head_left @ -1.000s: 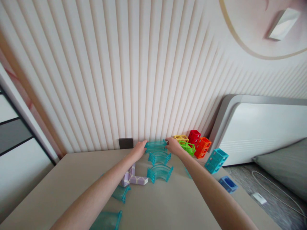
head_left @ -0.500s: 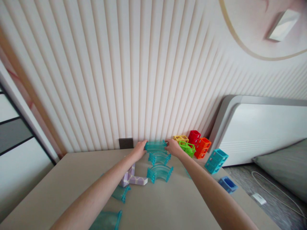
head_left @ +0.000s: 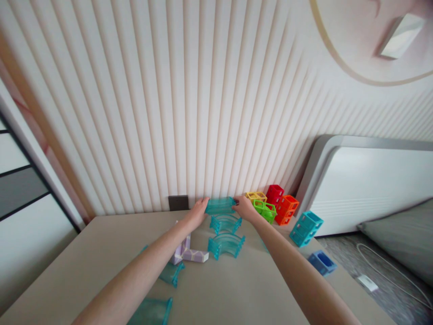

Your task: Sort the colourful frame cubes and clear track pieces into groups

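Near the wall, a straight translucent teal track piece (head_left: 220, 206) is held by its two ends. My left hand (head_left: 199, 211) is closed on its left end, and my right hand (head_left: 242, 207) grips the right end. Just in front of it lie two curved teal track pieces, a farther one (head_left: 226, 223) and a nearer one (head_left: 226, 245). Left of these, partly behind my left forearm, are purple-and-white patterned blocks (head_left: 195, 256). More teal pieces lie near that forearm, a small one (head_left: 172, 273) and a larger one (head_left: 152, 311) at the bottom edge.
To the right stand yellow (head_left: 256, 197), green (head_left: 265, 211), red (head_left: 274, 194) and orange (head_left: 286, 210) window blocks. A teal block (head_left: 306, 229) and a blue block (head_left: 322, 262) sit near the table's right edge. A ribbed wall (head_left: 189, 113) with a dark socket (head_left: 178, 202) backs the table (head_left: 216, 293).
Both hands keep hold of the straight teal track piece, which has shifted very slightly. The view has moved a little; the other pieces stay where they were.
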### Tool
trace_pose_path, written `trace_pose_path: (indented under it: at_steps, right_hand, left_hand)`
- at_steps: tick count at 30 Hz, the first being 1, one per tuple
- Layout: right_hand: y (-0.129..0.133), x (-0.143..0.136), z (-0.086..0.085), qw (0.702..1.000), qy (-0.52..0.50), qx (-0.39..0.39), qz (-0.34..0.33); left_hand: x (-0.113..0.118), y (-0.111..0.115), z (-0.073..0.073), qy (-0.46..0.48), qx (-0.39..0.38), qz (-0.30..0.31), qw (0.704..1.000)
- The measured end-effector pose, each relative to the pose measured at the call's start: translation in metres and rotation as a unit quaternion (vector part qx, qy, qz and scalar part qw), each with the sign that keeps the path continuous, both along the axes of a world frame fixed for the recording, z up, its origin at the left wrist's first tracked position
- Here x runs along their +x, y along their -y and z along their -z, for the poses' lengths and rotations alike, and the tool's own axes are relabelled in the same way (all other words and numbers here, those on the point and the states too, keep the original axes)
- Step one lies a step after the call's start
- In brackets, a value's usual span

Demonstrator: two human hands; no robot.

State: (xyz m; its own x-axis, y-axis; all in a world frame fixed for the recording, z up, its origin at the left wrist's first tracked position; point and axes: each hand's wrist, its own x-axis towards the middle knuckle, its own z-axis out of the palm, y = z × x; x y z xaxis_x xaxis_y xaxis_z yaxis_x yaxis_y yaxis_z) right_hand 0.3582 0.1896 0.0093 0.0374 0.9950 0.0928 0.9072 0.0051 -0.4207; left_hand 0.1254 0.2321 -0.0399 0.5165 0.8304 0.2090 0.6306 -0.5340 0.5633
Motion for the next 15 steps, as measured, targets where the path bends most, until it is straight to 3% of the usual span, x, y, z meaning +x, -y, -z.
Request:
trace_pose_path:
  at_steps: [15]
  right_hand:
    - [-0.0020, 0.0074, 0.0055, 0.996, 0.064, -0.014, -0.065]
  left_hand:
    - [0.0029, -0.0008, -0.0049, 0.014, 0.008, -0.022, 1.000]
